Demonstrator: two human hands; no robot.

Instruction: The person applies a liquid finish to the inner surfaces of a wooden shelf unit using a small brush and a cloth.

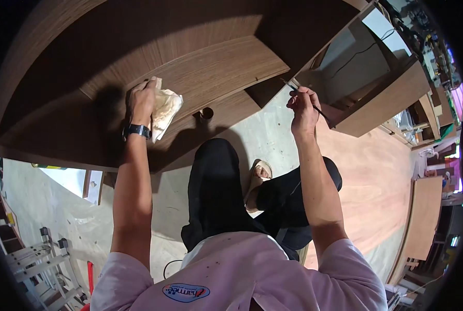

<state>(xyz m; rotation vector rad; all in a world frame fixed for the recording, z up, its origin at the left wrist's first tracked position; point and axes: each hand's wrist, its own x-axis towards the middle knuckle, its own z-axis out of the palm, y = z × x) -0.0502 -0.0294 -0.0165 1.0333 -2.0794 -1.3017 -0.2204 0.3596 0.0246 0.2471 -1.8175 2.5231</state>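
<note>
Pale shirt (231, 259) is closest in the head view, with the knees in black trousers (216, 186) just past it. The right hand (305, 103) has its fingers closed around a thin dark tool (322, 113). The tool sits slantwise: one end points up and left, out past the fingers, and the other end points down and right. That upper tip is near the right end of the brown shelf (221, 65); I cannot tell if they touch. So the shelf lies up and to the left of these fingers, and the right hand is the nearer one to that end. The left hand (142, 102) is farther left, its fingers gripping a crumpled white cloth (166, 109) that hangs to the right of them. Whether the cloth touches the wood is hard to see.

The shelf is wood with long grain lines. Around it is a gray floor (60, 217), a big pale board (366, 171) at the right, an open wooden box (384, 98) above that, and a metal ladder (39, 264) at the lower left.
</note>
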